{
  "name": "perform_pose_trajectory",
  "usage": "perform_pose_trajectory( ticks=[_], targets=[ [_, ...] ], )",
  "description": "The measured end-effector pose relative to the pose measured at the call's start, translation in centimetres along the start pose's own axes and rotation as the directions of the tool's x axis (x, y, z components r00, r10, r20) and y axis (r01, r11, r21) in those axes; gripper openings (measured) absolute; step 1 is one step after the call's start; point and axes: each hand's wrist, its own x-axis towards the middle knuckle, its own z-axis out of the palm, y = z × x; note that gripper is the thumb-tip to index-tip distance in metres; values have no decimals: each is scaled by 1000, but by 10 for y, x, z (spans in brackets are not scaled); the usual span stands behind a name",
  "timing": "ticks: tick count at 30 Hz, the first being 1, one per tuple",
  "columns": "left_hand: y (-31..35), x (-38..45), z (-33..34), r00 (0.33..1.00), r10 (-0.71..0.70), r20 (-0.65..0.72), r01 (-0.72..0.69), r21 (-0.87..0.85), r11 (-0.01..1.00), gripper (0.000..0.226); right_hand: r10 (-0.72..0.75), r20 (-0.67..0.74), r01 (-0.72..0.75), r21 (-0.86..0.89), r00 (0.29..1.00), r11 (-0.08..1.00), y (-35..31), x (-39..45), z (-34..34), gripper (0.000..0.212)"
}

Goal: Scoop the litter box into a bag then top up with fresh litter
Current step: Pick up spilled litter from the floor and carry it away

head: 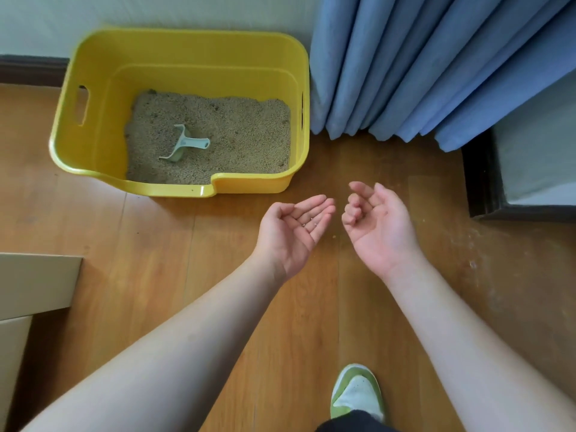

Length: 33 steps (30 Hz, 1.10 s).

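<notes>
1. Centrally, the left hand is lying palm up with fingers nearly straight and slightly cupped; it is gripping nothing, though a few small grains are sitting on its fingers.
2. Just beside it, the right hand is also facing palm up, its fingers loosely curled inward and holding nothing.
3. Both hands are hovering above the wooden floor, close to each other and just short of the near right corner of the litter box.
4. Ahead and to the left, the yellow litter box is standing on the floor against the wall, beside a blue curtain; litter is covering its bottom.
5. Inside, the pale scoop is lying on the litter in the left half of the box, its handle pointing right and its long axis running roughly left to right.
6. Judged from this layout, the left hand is lying nearer the scoop, yet the handle is facing the side from which either hand would be reaching.
7. No bag is showing in view; a green shoe is standing at the bottom edge.
</notes>
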Motion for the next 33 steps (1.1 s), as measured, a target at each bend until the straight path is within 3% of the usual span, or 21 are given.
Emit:
perform_pose_trajectory(
  ticks=[3,7,18,33],
  targets=[
    [-2,-34,21,1000,12,-24,-14,-124,992,48,53,-85,-24,310,995,950,-13,-33,19,30],
    [-6,-102,67,1000,-2,-14,-1,-245,970,50,26,-136,38,443,990,896,-36,-93,52,32],
    [20,-324,220,991,124,-40,-131,-337,932,48,-113,-127,158,438,985,885,-105,-298,196,56],
    [113,-601,353,925,372,77,-339,-272,900,49,-273,6,247,405,962,880,-166,-521,404,56]
  ],
)
